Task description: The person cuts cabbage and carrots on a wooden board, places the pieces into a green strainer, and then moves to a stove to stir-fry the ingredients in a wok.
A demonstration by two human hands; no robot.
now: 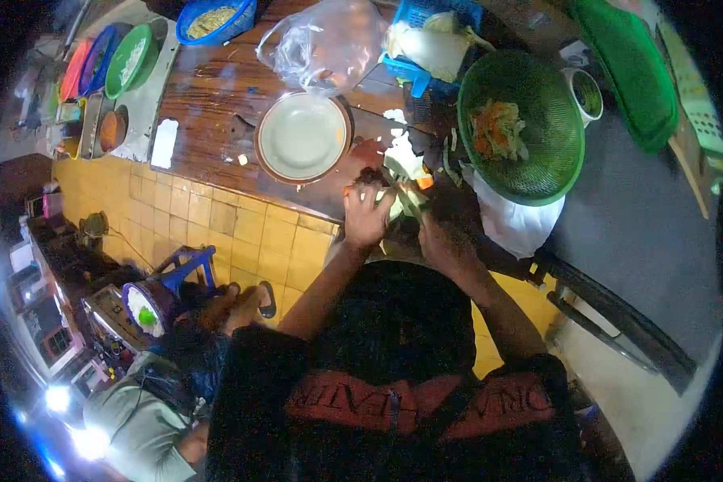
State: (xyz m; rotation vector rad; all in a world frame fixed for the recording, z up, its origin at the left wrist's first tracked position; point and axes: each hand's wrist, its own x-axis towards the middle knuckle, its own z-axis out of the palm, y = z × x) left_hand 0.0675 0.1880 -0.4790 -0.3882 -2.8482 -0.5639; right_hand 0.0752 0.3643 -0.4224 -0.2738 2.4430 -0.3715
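Left hand's clamped on a pale vegetable chunk, right hand round a slim metal knife alongside. Chunk's probably light, slippery; pinch its sides.

knife: handle covered by the right hand | pale food: partly hidden by the left hand, kind not made out | clear bag: top cut off by the upper edge, contents blurred | white bag: partly covered by green colander | shirt lettering: broken by folds
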